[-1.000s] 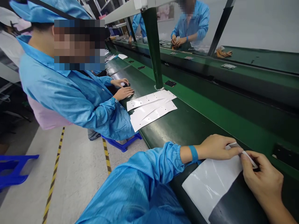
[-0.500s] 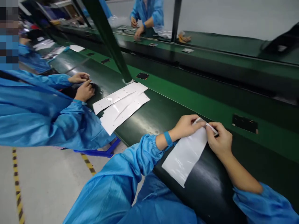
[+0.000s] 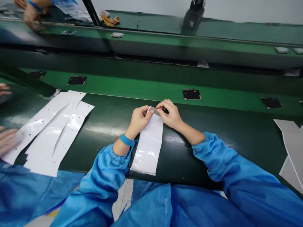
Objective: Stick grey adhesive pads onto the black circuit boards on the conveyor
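Note:
A glossy white sheet [image 3: 149,145], long and narrow, hangs toward the table's near edge from between my hands. My left hand [image 3: 138,120], with a blue band at the wrist, pinches its upper left corner between thumb and fingers. At the upper right corner my right hand [image 3: 170,114] is closed in a pinch, its thumb and forefinger on the edge. A small grey patch shows at the sheet's top between the two thumbs; whether it is a folded edge or a separate piece I cannot tell.
Several white sheets with small dark dots [image 3: 63,135] lie at the left, near a co-worker's hand [image 3: 8,140]. Black flat boards [image 3: 191,94] sit along the green strip [image 3: 132,85] beyond the dark table [image 3: 213,151]. Grey-white sheets [image 3: 292,148] lie at the right.
The view has swung to the right, bringing the sheets at the right into sight. Both hands still grip the white sheet's top end; my right fingers are now more raised over its corner.

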Demonstrator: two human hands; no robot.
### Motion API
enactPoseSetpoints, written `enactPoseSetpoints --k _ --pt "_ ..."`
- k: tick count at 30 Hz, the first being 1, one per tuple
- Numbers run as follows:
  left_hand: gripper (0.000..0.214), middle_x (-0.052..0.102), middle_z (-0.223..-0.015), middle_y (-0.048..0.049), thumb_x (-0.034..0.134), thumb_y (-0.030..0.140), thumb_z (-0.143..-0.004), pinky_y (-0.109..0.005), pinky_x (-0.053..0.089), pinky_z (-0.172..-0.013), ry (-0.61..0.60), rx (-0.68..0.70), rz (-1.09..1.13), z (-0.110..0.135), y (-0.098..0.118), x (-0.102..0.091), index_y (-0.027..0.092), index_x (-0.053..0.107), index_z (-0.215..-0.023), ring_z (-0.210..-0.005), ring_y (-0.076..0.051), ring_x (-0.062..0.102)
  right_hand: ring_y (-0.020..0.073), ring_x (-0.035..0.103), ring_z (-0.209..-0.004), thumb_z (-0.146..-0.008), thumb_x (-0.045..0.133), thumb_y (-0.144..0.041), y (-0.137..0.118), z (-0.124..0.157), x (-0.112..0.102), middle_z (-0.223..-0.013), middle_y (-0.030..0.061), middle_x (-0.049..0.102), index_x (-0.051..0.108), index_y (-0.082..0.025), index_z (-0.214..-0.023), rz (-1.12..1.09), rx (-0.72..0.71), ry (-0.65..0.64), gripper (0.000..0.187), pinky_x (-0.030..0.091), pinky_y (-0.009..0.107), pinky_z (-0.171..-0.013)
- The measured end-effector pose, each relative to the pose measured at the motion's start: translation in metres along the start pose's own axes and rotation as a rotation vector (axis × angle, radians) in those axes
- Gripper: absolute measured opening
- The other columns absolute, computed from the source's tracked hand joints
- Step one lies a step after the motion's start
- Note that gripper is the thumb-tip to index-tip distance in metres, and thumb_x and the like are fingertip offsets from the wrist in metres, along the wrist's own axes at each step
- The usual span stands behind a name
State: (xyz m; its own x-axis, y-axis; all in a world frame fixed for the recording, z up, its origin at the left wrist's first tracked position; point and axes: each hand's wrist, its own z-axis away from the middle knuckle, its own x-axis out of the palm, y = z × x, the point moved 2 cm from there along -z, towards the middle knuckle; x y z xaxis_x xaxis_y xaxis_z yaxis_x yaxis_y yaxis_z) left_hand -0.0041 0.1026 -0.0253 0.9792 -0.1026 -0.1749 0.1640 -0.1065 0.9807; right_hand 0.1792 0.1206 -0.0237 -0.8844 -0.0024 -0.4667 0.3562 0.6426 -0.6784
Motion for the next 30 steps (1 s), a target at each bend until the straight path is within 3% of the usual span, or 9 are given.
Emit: enactPoseSetpoints --k 10,15,18,24,30 --pt "0.037 0.048 -0.059 0.0028 0.074 0.047 -0.084 -0.024 0.029 -0.050 -0.007 -0.015 0.022 0.0040 0.0063 -0.0012 0.018 0.059 -0.067 -0.054 -0.011 0.039 0.0198 0.050 -0.078 -0.100 0.054 -0.023 -0.0059 0.0028 0.0045 -0.079 0.0035 0.059 0.054 -0.022 -0.082 0.103 -0.066 -0.009 0.018 0.041 0.037 -0.077" --pt "0.033 0.049 -0.060 0.0024 0.072 0.046 -0.084 -0.025 0.030 -0.051 -0.020 -0.047 -0.001 0.0045 0.0059 0.0015 0.018 0.062 -0.069 -0.055 -0.012 0.040 0.0151 0.045 -0.066 -0.096 0.057 -0.032 -0.0030 0.0032 0.0040 -0.074 -0.0003 0.053 0.053 -0.023 -0.083 -0.165 0.285 0.019 0.016 0.040 0.032 -0.064" --pt "0.033 0.049 -0.060 0.0023 0.071 0.046 -0.083 -0.025 0.031 -0.052 -0.013 -0.053 -0.013 0.0044 0.0070 0.0024 0.018 0.062 -0.070 -0.055 -0.012 0.041 0.0139 0.044 -0.064 -0.096 0.059 -0.042 -0.0024 0.0029 0.0025 -0.074 -0.0011 0.053 0.055 -0.023 -0.086 -0.245 0.372 0.035 0.022 0.039 0.031 -0.062" --pt "0.032 0.048 -0.059 0.0026 0.069 0.044 -0.083 -0.025 0.030 -0.053 0.004 -0.023 -0.067 0.0044 0.0075 0.0044 0.018 0.059 -0.067 -0.057 -0.012 0.039 0.0151 0.051 -0.071 -0.091 0.062 -0.028 -0.0071 0.0041 0.0045 -0.088 0.0011 0.066 0.059 -0.023 -0.107 -0.130 0.268 -0.013 0.017 0.046 0.032 -0.071" --pt "0.032 0.048 -0.060 0.0024 0.068 0.045 -0.084 -0.026 0.030 -0.054 -0.002 -0.026 -0.072 0.0061 0.0094 0.0062 0.018 0.060 -0.068 -0.059 -0.012 0.040 0.0199 0.059 -0.083 -0.092 0.057 -0.018 -0.0100 0.0047 0.0052 -0.090 0.0036 0.067 0.057 -0.023 -0.111 0.007 0.120 -0.007 0.019 0.049 0.035 -0.075"
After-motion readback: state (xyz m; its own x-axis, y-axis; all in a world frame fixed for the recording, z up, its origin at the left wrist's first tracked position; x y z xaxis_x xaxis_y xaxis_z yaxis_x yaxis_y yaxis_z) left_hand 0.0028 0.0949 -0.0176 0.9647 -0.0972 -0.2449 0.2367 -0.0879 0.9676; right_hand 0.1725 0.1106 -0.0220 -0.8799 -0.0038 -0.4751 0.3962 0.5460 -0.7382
